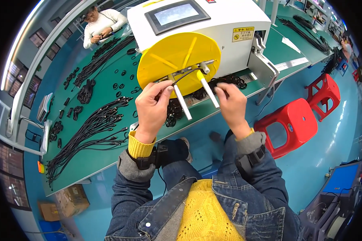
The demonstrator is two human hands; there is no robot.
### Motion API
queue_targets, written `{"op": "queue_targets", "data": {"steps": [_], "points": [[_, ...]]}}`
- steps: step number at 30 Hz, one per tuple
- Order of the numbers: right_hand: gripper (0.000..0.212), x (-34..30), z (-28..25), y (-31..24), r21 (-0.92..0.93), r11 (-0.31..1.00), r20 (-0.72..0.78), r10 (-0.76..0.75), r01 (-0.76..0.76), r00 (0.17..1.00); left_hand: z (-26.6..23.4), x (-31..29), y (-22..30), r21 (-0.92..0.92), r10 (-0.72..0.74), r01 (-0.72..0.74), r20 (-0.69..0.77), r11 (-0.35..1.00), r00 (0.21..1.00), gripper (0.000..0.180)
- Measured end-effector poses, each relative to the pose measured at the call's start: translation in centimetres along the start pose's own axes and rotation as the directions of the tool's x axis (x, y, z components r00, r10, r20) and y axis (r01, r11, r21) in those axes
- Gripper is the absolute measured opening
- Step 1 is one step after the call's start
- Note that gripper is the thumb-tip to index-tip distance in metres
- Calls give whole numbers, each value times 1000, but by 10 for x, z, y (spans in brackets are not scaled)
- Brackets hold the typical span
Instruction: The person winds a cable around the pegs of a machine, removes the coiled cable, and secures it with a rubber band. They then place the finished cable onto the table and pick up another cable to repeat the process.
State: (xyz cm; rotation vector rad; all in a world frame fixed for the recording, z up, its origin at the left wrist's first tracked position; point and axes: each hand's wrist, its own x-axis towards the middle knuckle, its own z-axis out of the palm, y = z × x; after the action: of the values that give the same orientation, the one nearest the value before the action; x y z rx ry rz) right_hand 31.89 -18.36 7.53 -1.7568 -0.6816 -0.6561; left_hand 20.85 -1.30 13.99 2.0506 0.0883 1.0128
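My left hand (152, 105) pinches a thin black cable (184, 75) at the front of a round yellow disc (157, 60) on a white winding machine (239, 54). The cable runs across the disc between its pegs. Two white rods stick out of the disc toward me, the left rod (183, 102) beside my left fingers and the right rod (209, 93) with a yellow base. My right hand (232, 103) is just right of that rod, fingers curled with thumb and forefinger close together; whether anything lies between them is hidden.
On the green table (74, 158), left of the machine, lie bundles of black cables (96, 126) and small black rings. More coiled cables (173, 112) lie under the disc. Two red stools (295, 126) stand at right. A person (102, 24) works across the table.
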Motion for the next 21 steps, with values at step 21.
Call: {"op": "queue_targets", "data": {"steps": [21], "points": [[12, -101, -47, 21, 26, 894, 498, 377, -448, 781, -13, -31, 16, 340, 286, -263, -19, 903, 958, 22]]}}
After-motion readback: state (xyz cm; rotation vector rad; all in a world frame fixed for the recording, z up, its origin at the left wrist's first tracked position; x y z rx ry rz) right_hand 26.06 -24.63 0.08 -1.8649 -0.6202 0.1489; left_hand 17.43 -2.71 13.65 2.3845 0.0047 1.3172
